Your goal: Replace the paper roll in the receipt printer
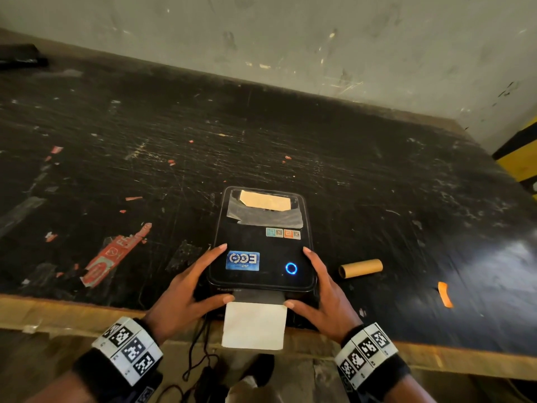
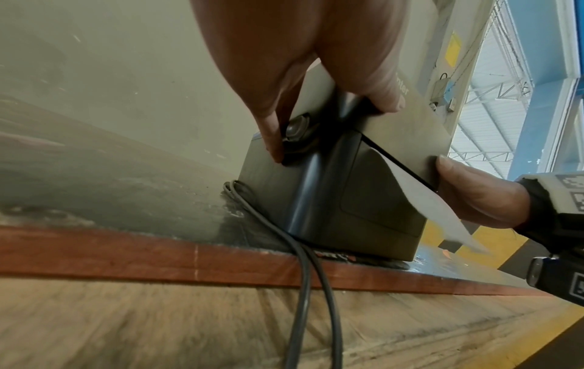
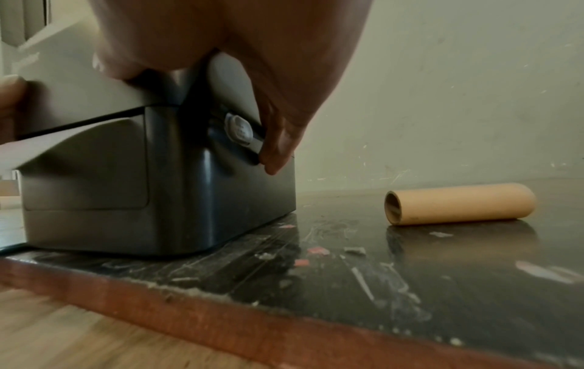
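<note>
The receipt printer [image 1: 261, 242] sits at the near edge of the tabletop [image 1: 145, 141], with the wall [image 1: 319, 39] well behind. A paper strip [image 1: 254, 325] hangs from its front over the edge. The left grip [image 1: 186, 295] and right grip [image 1: 322, 295] flank it. A cardboard core [image 1: 360, 268] lies near its right side, and a cable [image 2: 298, 312] drops off the edge at its left.

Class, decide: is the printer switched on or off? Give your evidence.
On: the printer shows a glowing blue ring on its lid.
</note>
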A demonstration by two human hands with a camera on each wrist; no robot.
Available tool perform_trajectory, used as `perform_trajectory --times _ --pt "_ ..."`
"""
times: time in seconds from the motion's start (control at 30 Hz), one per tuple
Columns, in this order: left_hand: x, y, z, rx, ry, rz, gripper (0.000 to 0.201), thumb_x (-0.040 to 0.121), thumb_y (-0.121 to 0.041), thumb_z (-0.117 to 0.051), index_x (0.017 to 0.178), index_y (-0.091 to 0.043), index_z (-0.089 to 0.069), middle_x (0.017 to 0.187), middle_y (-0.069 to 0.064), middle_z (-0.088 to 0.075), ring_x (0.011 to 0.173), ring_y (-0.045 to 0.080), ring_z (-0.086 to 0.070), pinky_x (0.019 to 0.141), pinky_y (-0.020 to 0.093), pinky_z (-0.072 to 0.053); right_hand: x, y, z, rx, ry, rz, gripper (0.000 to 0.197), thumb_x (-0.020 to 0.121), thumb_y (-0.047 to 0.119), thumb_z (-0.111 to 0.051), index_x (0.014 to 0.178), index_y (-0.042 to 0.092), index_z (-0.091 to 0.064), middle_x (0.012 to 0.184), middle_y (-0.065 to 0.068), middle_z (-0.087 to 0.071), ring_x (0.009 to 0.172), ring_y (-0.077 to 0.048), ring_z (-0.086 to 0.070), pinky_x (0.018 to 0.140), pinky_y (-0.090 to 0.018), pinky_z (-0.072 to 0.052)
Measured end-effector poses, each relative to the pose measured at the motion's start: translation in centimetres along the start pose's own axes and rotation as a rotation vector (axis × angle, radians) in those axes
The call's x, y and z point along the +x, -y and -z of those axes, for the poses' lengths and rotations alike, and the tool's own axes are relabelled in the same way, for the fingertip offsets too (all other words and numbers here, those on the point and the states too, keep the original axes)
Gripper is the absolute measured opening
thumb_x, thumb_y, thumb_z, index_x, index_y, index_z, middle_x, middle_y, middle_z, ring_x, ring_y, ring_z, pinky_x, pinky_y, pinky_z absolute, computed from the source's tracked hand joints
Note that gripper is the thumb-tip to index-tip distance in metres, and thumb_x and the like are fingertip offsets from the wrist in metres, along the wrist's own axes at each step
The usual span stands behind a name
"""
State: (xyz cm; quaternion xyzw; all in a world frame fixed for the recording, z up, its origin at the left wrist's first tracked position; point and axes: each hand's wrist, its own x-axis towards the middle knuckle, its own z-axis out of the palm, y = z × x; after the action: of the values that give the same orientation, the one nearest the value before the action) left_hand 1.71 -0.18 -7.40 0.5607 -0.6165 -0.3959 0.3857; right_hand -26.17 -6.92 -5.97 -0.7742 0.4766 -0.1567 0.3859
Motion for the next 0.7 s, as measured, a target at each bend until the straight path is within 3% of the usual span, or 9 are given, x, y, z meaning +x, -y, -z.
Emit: perform_trajectory --times 0.13,0.23,0.33,0.47,0.57,0.63,0.7 --pt "0.08 0.03 -0.06 0.002 -0.004 0.012 0.08 0.067 -0.049 -0.072 0.128 -0.064 -0.022 0.133 -0.019 -0.042 0.121 -0.009 -0.045 0.1 0.02 -0.045 -0.05 0.09 -0.01 0.009 -0.008 -0.007 0.098 0.07 0.048 -0.072 0.126 0.071 0.005 0.155 0.001 -0.026 0.139 -0.015 -0.032 0.113 -0.045 -0.035" --pt "0.04 0.21 -0.07 0.003 0.0 0.016 0.081 0.065 -0.053 -0.071 0.129 -0.063 -0.022 0.132 -0.023 -0.04 0.122 -0.01 -0.043 0.098 0.016 -0.044 -0.06 0.06 -0.07 0.02 -0.01 -0.009 0.098 0.07 0.047 -0.073 0.128 0.069 0.004 0.154 0.001 -0.028 0.138 -0.015 -0.034 0.112 -0.045 -0.036" --pt "0.07 0.31 -0.1 0.006 -0.012 0.027 0.082 0.067 -0.044 -0.073 0.128 -0.064 -0.022 0.136 -0.016 -0.041 0.121 -0.012 -0.043 0.095 0.008 -0.041 -0.08 0.05 -0.12 0.02 -0.013 -0.015 0.099 0.071 0.045 -0.074 0.127 0.069 0.003 0.154 0.0 -0.027 0.138 -0.014 -0.034 0.112 -0.044 -0.036" --pt "0.05 0.23 -0.12 0.038 -0.013 0.04 0.082 0.066 -0.043 -0.07 0.127 -0.066 -0.02 0.139 -0.012 -0.039 0.125 -0.001 -0.044 0.098 0.008 -0.038 -0.05 0.1 -0.06 0.02 -0.003 -0.019 0.099 0.071 0.044 -0.074 0.127 0.07 0.004 0.154 0.001 -0.026 0.138 -0.015 -0.034 0.112 -0.045 -0.035" --pt "0.04 0.0 -0.09 0.04 -0.022 0.034 0.082 0.066 -0.042 -0.07 0.127 -0.065 -0.02 0.139 -0.013 -0.04 0.126 -0.005 -0.042 0.099 0.009 -0.037 -0.08 0.44 0.06 0.021 0.003 -0.022 0.1 0.072 0.042 -0.074 0.124 0.073 0.005 0.155 0.001 -0.025 0.139 -0.015 -0.032 0.113 -0.044 -0.034" --pt "0.03 -0.05 -0.06 0.043 -0.028 0.018 0.083 0.066 -0.043 -0.071 0.128 -0.065 -0.021 0.138 -0.017 -0.039 0.125 -0.009 -0.04 0.102 0.014 -0.039 -0.08 0.49 0.08 0.015 -0.004 -0.014 0.1 0.072 0.042 -0.074 0.124 0.073 0.005 0.155 0.001 -0.024 0.139 -0.014 -0.03 0.114 -0.044 -0.033" --pt "-0.01 0.02 -0.15 0.054 -0.03 0.012 0.085 0.066 -0.048 -0.075 0.13 -0.061 -0.021 0.142 -0.014 -0.038 0.129 -0.002 -0.04 0.107 0.026 -0.039 -0.14 0.5 0.07 0.013 -0.018 -0.004 0.1 0.073 0.042 -0.075 0.124 0.072 0.005 0.155 0.001 -0.024 0.14 -0.014 -0.029 0.114 -0.043 -0.032"
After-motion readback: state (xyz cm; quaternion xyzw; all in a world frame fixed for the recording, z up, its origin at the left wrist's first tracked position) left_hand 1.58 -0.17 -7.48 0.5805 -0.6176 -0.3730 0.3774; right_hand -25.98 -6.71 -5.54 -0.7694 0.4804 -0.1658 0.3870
